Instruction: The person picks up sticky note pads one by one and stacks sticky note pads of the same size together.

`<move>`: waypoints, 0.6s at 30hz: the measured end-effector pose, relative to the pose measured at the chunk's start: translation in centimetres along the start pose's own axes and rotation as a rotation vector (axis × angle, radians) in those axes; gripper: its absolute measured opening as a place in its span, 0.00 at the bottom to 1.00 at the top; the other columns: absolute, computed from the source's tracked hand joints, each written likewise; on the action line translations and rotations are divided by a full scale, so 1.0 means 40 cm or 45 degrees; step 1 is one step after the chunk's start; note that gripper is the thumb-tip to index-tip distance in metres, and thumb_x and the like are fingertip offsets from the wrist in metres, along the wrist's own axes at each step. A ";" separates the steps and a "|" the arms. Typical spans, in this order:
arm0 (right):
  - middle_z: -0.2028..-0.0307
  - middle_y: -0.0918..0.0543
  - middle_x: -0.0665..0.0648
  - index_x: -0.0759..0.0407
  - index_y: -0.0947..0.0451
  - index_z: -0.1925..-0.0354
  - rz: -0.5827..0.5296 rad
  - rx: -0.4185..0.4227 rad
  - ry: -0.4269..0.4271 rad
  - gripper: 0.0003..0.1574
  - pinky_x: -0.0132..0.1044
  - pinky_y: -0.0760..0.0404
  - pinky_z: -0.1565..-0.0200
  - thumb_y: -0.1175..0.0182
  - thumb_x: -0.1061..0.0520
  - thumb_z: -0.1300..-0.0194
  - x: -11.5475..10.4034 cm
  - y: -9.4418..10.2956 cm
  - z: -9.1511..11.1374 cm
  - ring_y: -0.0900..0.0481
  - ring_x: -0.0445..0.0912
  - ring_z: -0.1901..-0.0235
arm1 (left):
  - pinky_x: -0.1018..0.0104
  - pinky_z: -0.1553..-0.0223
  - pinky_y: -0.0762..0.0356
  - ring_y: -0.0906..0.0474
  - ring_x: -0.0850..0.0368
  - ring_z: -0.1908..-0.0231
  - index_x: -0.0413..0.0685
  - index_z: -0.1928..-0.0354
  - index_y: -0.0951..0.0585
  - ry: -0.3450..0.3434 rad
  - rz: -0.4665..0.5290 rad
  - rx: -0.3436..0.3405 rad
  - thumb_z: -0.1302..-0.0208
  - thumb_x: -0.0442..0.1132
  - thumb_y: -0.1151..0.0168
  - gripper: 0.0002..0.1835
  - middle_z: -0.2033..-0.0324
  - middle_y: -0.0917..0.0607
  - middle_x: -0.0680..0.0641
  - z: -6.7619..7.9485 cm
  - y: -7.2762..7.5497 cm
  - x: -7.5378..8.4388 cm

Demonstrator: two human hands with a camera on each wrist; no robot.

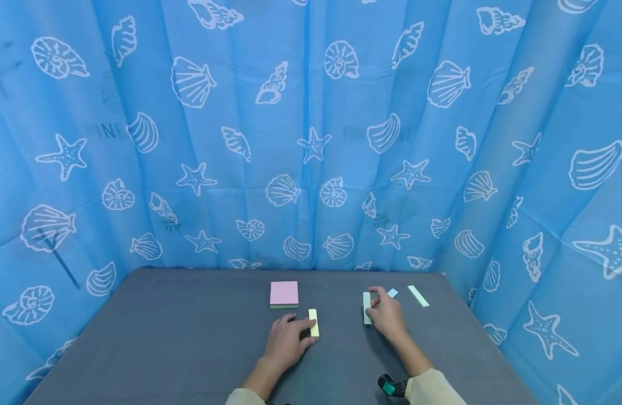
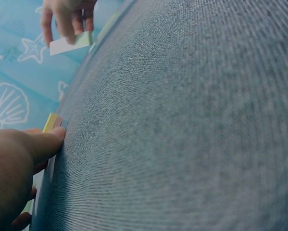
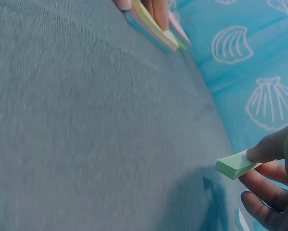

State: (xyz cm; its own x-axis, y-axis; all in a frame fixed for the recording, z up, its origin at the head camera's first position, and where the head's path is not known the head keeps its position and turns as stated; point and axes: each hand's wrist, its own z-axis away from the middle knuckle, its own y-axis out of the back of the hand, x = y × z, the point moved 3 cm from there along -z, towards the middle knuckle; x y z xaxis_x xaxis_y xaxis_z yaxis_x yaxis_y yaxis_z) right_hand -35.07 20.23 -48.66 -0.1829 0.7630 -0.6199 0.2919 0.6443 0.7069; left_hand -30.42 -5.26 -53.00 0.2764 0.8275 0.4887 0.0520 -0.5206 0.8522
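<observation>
Currently, the left hand (image 1: 284, 344) is pinching the yellow pad (image 1: 315, 330) near the pink pad (image 1: 284, 292); the right hand (image 1: 388, 317) is pinching the green pad (image 1: 366, 302) above the table (image 1: 189, 337). Uneven grip pressure is risking sheet slippage.

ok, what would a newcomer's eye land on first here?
Likely the bright blue curtain printed with white shells and starfish, filling the background behind the grey cloth-covered table. Next, the pink-topped square pad near the table's far edge. Then, nearer the viewer, the left hand pinching a narrow yellow-topped pad, and off to its right, the right hand pinching a narrow pale green pad.
</observation>
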 end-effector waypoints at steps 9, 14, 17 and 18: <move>0.74 0.24 0.51 0.64 0.25 0.44 -0.156 -0.085 -0.001 0.31 0.40 0.27 0.69 0.32 0.70 0.48 -0.046 -0.049 -0.012 0.28 0.43 0.75 | 0.41 0.44 0.32 0.29 0.45 0.40 0.66 0.45 0.17 -0.011 -0.010 0.011 0.43 0.51 0.29 0.22 0.47 0.17 0.54 -0.002 -0.001 0.001; 0.73 0.24 0.53 0.65 0.25 0.44 -0.291 -0.151 -0.031 0.30 0.39 0.26 0.72 0.32 0.71 0.47 -0.063 -0.081 -0.016 0.27 0.45 0.74 | 0.41 0.44 0.32 0.29 0.45 0.40 0.66 0.45 0.17 0.000 -0.002 0.002 0.43 0.51 0.30 0.22 0.47 0.17 0.53 -0.002 -0.002 0.000; 0.73 0.24 0.54 0.66 0.24 0.46 -0.391 -0.170 -0.066 0.29 0.39 0.23 0.73 0.32 0.72 0.47 -0.073 -0.105 -0.017 0.25 0.45 0.75 | 0.41 0.45 0.32 0.29 0.44 0.40 0.67 0.45 0.17 0.006 -0.006 -0.006 0.43 0.51 0.30 0.22 0.47 0.18 0.53 -0.003 -0.003 0.000; 0.73 0.24 0.54 0.66 0.24 0.46 -0.424 -0.174 -0.076 0.29 0.39 0.21 0.73 0.32 0.72 0.48 -0.077 -0.113 -0.016 0.24 0.45 0.75 | 0.40 0.45 0.31 0.29 0.44 0.40 0.67 0.44 0.17 0.007 -0.008 -0.007 0.43 0.51 0.30 0.22 0.47 0.17 0.53 -0.004 -0.003 0.000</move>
State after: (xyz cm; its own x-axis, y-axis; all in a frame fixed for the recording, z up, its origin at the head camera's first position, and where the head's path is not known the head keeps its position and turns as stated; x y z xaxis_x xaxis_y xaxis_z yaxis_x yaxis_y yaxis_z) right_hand -36.43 14.99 -49.74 -0.1902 0.5083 -0.8399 0.0967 0.8611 0.4992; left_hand -30.58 -5.17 -53.10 0.2705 0.8321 0.4842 0.0485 -0.5141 0.8563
